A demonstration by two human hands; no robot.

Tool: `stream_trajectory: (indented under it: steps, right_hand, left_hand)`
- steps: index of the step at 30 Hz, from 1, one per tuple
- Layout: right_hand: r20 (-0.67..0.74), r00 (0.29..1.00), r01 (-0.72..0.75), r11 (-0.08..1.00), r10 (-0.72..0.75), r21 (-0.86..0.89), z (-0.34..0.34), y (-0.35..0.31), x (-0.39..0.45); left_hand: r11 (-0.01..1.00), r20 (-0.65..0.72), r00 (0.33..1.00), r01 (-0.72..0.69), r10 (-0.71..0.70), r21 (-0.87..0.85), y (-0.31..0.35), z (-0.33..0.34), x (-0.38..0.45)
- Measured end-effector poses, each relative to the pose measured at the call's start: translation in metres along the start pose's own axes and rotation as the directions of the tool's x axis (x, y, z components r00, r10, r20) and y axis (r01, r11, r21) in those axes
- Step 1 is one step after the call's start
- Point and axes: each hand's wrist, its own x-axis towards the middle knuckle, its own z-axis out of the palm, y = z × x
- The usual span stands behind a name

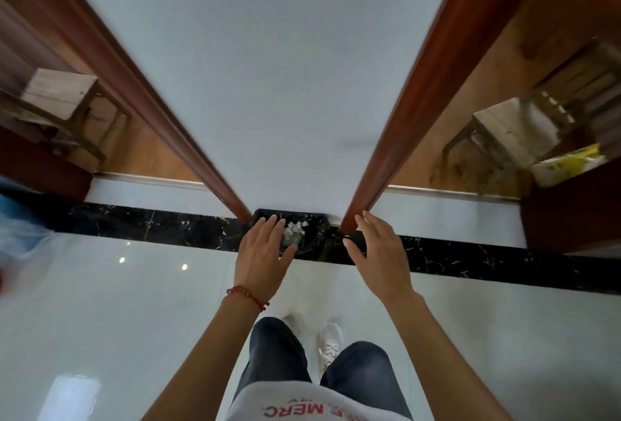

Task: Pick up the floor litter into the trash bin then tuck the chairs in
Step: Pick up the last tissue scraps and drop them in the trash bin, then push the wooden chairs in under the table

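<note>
Both hands empty, fingers spread: left hand over the trash bin at 12 o'clock, crumpled litter inside, right hand beside. I'd tuck chairs next: chair at 10 o'clock, second chair at 2 o'clock, well apart.

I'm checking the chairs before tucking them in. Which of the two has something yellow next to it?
The chair on the right, seen through the right doorway: a yellow and white package lies beside it. The chair on the left has none.
</note>
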Motion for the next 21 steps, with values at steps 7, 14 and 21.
stream_trajectory:
  steps: [7, 14, 21]
  right_hand:
    - [-0.071, 0.995, -0.074, 0.996, 0.070, -0.041, -0.027, -0.001, -0.027]
    - [-0.211, 0.932, -0.301, 0.954, 0.293, -0.003, -0.044, -0.012, -0.054]
    - [-0.287, 0.763, -0.580, 0.809, 0.580, 0.092, -0.049, -0.019, -0.112]
  left_hand:
    - [0.986, 0.033, 0.987, -0.160, 0.159, 0.040, 0.023, -0.017, 0.011]
    - [0.916, 0.157, 0.910, -0.397, 0.383, 0.064, 0.040, -0.032, 0.033]
    - [0.762, 0.262, 0.742, -0.646, 0.618, 0.032, 0.062, -0.034, 0.040]
